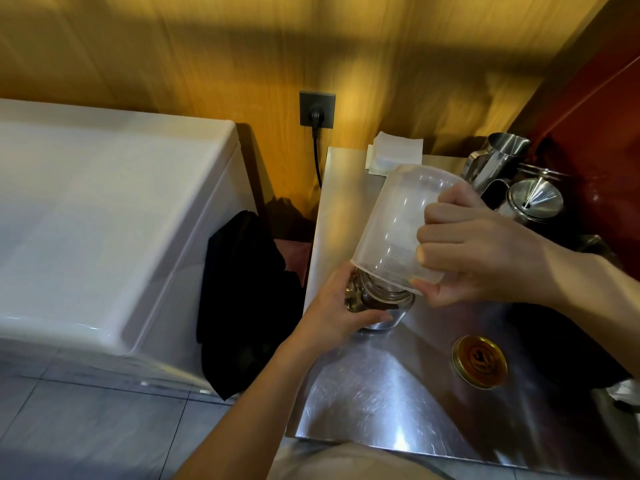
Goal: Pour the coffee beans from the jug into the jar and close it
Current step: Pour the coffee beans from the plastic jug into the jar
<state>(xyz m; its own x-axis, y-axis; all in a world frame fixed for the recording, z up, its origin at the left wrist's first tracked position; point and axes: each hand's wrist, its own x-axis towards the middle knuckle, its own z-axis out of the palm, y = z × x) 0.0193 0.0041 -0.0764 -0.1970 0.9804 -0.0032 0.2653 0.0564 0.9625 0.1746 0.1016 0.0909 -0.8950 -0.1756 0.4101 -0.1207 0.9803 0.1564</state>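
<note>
On a steel counter [381, 393] at centre frame, a clear jug [398, 223] is held upended by the closed right hand [478, 251] over a glass jar [384, 303], which is gripped by the left hand [332, 306]; a gold lid [479, 361] lies at lower right.

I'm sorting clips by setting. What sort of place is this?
Probably a café or coffee prep corner: a stainless steel counter, metal milk pitcher and metal funnel at the back, coffee beans in the jar.

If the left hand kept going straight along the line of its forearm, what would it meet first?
The left hand is already wrapped around the jar. Beyond it, probably the jug tipped over the jar's mouth; depth is unclear.
</note>
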